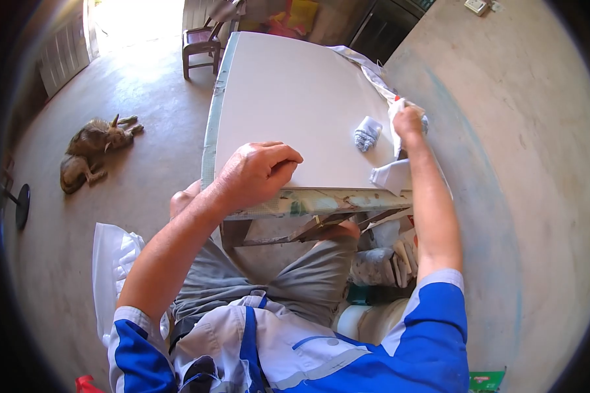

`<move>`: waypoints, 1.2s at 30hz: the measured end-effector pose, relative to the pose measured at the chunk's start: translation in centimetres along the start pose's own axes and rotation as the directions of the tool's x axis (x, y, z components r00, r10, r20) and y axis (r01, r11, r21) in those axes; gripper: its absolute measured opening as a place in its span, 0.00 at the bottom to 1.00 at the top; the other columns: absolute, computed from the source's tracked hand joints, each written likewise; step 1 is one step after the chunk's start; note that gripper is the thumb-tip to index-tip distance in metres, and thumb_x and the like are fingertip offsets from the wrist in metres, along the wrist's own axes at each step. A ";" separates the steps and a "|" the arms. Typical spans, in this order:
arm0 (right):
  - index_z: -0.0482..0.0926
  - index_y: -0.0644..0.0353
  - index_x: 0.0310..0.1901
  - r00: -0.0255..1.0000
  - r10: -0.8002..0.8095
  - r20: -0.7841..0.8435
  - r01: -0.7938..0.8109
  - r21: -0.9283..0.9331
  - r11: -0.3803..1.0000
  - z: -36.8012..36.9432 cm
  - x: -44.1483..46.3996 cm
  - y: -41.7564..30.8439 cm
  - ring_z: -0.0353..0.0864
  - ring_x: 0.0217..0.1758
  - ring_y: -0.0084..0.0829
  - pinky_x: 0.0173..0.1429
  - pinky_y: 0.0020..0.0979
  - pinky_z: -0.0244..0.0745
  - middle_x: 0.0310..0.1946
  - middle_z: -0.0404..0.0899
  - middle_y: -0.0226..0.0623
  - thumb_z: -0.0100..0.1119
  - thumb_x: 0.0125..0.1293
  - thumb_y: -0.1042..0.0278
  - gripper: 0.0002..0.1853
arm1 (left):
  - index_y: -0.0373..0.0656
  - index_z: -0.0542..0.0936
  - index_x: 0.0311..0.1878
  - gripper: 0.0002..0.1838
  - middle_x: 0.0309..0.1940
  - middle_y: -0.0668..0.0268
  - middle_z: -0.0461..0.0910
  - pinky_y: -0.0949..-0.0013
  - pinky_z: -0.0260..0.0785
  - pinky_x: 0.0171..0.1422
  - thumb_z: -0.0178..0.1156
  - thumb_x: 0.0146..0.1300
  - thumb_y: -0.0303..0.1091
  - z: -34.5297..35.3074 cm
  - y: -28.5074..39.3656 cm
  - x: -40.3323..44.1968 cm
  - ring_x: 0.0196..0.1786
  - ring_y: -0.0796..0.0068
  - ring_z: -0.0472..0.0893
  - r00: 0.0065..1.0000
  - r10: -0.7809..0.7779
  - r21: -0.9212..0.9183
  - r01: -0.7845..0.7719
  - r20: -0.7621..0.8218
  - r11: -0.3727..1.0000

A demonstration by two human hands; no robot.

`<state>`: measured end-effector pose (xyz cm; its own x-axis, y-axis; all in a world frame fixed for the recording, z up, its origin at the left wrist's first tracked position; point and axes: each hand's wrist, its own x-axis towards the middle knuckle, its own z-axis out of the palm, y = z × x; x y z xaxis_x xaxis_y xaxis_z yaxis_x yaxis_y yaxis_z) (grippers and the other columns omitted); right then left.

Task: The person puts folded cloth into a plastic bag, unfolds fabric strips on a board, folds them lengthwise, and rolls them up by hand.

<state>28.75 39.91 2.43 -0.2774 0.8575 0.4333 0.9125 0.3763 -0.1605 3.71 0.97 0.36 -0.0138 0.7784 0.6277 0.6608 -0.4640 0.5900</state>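
Note:
My left hand [259, 173] hovers over the near left part of a white tabletop [295, 98], thumb and fingers pressed together. Whatever they pinch, if anything, is too small to see. At the table's right edge my right hand [408, 123] is closed on white cloth [396, 118], with a small red bit showing by its fingers. More of the white fabric runs along the far right edge. A bunched grey-white roll of fabric [367, 134] lies left of my right hand. Near the front right corner rests a loose white cloth piece [391, 175].
A dog [98, 149] lies on the floor at left. Behind the table stands a wooden chair [203, 44]. White fabric [115, 262] hangs by my left side. Plastic-wrapped bundles [375, 267] sit beneath the table at right, beside a concrete wall [518, 164].

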 end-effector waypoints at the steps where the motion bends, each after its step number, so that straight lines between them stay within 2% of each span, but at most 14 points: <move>1: 0.86 0.72 0.48 0.996 0.082 -0.035 -0.071 0.248 0.966 -1.8 -0.3 -0.2 0.90 0.48 0.52 0.56 0.47 0.83 0.45 0.88 0.61 0.56 0.65 0.68 0.17 | 0.38 0.87 0.46 0.07 0.38 0.57 0.89 0.65 0.82 0.42 0.63 0.69 0.25 0.0 -0.1 -0.1 0.37 0.64 0.89 1.000 -0.013 -0.001 0.013 -0.005 1.000; 2: 0.84 0.73 0.49 0.983 0.174 -0.050 -0.129 0.480 0.868 -3.8 -0.7 -0.3 0.91 0.45 0.51 0.55 0.45 0.84 0.44 0.88 0.58 0.55 0.65 0.71 0.17 | 0.38 0.87 0.46 0.07 0.38 0.57 0.89 0.65 0.82 0.42 0.63 0.69 0.25 0.1 -0.2 -0.1 0.37 0.64 0.89 1.000 -0.023 -0.006 0.023 -0.007 1.000; 5: 0.81 0.74 0.52 0.979 0.204 -0.019 -0.107 0.800 0.590 -6.5 1.8 4.1 0.90 0.39 0.39 0.49 0.42 0.86 0.41 0.88 0.47 0.56 0.70 0.71 0.16 | 0.38 0.87 0.47 0.07 0.37 0.57 0.89 0.65 0.82 0.42 0.62 0.69 0.25 0.4 -0.3 -0.1 0.37 0.64 0.89 1.000 -0.028 -0.012 0.028 0.001 1.000; 8: 0.80 0.72 0.56 0.973 0.147 0.179 -0.216 0.930 0.297 -11.9 0.3 5.4 0.89 0.43 0.37 0.48 0.37 0.87 0.43 0.86 0.46 0.57 0.70 0.71 0.17 | 0.39 0.87 0.45 0.07 0.38 0.56 0.88 0.61 0.81 0.46 0.62 0.69 0.27 0.3 0.1 0.0 0.39 0.57 0.89 0.998 -0.065 -0.012 0.065 0.016 0.998; 9: 0.80 0.69 0.57 0.963 0.165 0.211 -0.252 0.924 0.287 -13.3 -0.5 5.6 0.89 0.45 0.32 0.49 0.33 0.86 0.44 0.87 0.44 0.60 0.73 0.68 0.16 | 0.39 0.87 0.45 0.08 0.39 0.55 0.88 0.58 0.81 0.48 0.61 0.69 0.28 0.2 0.2 0.0 0.41 0.54 0.89 0.996 -0.086 -0.014 0.087 0.023 0.996; 12: 0.80 0.69 0.58 0.978 0.054 0.202 -0.207 0.970 0.126 -15.1 -3.5 5.7 0.89 0.46 0.31 0.50 0.33 0.86 0.46 0.87 0.42 0.60 0.75 0.64 0.17 | 0.39 0.87 0.45 0.07 0.39 0.55 0.88 0.59 0.81 0.48 0.62 0.69 0.28 0.2 0.2 0.0 0.41 0.54 0.89 0.997 -0.077 -0.009 0.077 0.022 0.997; 15: 0.79 0.67 0.61 0.967 -0.082 0.241 -0.235 0.969 0.071 -16.2 -6.2 6.5 0.89 0.47 0.31 0.51 0.32 0.86 0.49 0.86 0.42 0.58 0.78 0.60 0.20 | 0.37 0.87 0.46 0.07 0.38 0.58 0.89 0.65 0.82 0.41 0.63 0.68 0.24 0.4 0.1 0.0 0.37 0.65 0.89 0.999 -0.041 0.015 0.041 0.007 0.999; 21: 0.73 0.70 0.69 0.970 -0.152 0.192 -0.190 0.981 0.027 -17.8 -12.4 4.4 0.89 0.52 0.29 0.55 0.28 0.85 0.55 0.85 0.46 0.58 0.77 0.63 0.25 | 0.37 0.87 0.46 0.07 0.37 0.57 0.89 0.66 0.81 0.41 0.64 0.68 0.24 0.5 0.0 0.0 0.35 0.66 0.88 1.000 -0.021 0.019 0.021 0.007 1.000; 24: 0.71 0.70 0.70 0.964 -0.178 0.200 -0.207 0.978 -0.023 -17.7 -14.2 3.5 0.89 0.53 0.28 0.57 0.28 0.85 0.55 0.85 0.45 0.58 0.76 0.66 0.26 | 0.36 0.88 0.46 0.07 0.37 0.58 0.88 0.66 0.81 0.42 0.65 0.68 0.25 0.5 0.3 0.1 0.35 0.68 0.88 0.998 -0.064 0.015 0.063 0.023 0.998; 28: 0.67 0.71 0.73 0.940 -0.265 0.215 -0.244 0.966 -0.082 -17.3 -16.6 0.7 0.88 0.58 0.33 0.63 0.34 0.85 0.60 0.83 0.48 0.52 0.78 0.66 0.27 | 0.38 0.86 0.54 0.11 0.42 0.58 0.89 0.67 0.81 0.48 0.64 0.71 0.29 2.2 2.3 0.2 0.41 0.71 0.88 0.967 -0.246 -0.152 0.254 0.072 0.955; 30: 0.67 0.70 0.73 0.924 -0.300 0.236 -0.271 0.959 -0.081 -16.8 -17.6 -0.8 0.88 0.57 0.34 0.64 0.34 0.85 0.59 0.83 0.48 0.54 0.79 0.65 0.27 | 0.38 0.83 0.61 0.16 0.49 0.58 0.89 0.67 0.81 0.55 0.64 0.74 0.33 4.1 3.8 0.4 0.49 0.71 0.88 0.941 -0.308 -0.308 0.338 0.141 0.889; 32: 0.67 0.70 0.73 0.908 -0.327 0.262 -0.301 0.951 -0.074 -16.2 -18.4 -2.1 0.88 0.57 0.34 0.63 0.34 0.85 0.60 0.83 0.48 0.55 0.80 0.63 0.27 | 0.37 0.75 0.72 0.26 0.61 0.53 0.84 0.64 0.76 0.68 0.62 0.78 0.41 6.3 4.8 0.9 0.62 0.67 0.83 0.908 -0.329 -0.524 0.418 0.258 0.742; 33: 0.68 0.70 0.71 0.894 -0.346 0.285 -0.342 0.932 -0.117 -16.1 -18.8 -2.6 0.87 0.55 0.28 0.62 0.30 0.83 0.55 0.84 0.43 0.55 0.80 0.68 0.23 | 0.35 0.68 0.77 0.34 0.69 0.52 0.78 0.61 0.70 0.75 0.60 0.78 0.49 7.0 5.4 1.3 0.71 0.63 0.77 0.891 -0.311 -0.604 0.453 0.331 0.655; 36: 0.68 0.70 0.71 0.888 -0.366 0.277 -0.369 0.906 -0.210 -15.7 -20.1 -5.0 0.85 0.58 0.29 0.65 0.31 0.82 0.58 0.83 0.44 0.54 0.80 0.70 0.23 | 0.37 0.66 0.78 0.40 0.70 0.53 0.77 0.59 0.64 0.80 0.60 0.76 0.58 9.6 7.7 2.3 0.72 0.63 0.76 0.905 -0.318 -0.800 0.405 0.282 0.443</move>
<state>34.50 15.31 8.51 -0.6638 0.7212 0.1982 -0.3615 -0.0774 -0.9291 15.93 3.21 1.44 -0.0109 0.9715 0.2366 -0.3133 -0.2281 0.9219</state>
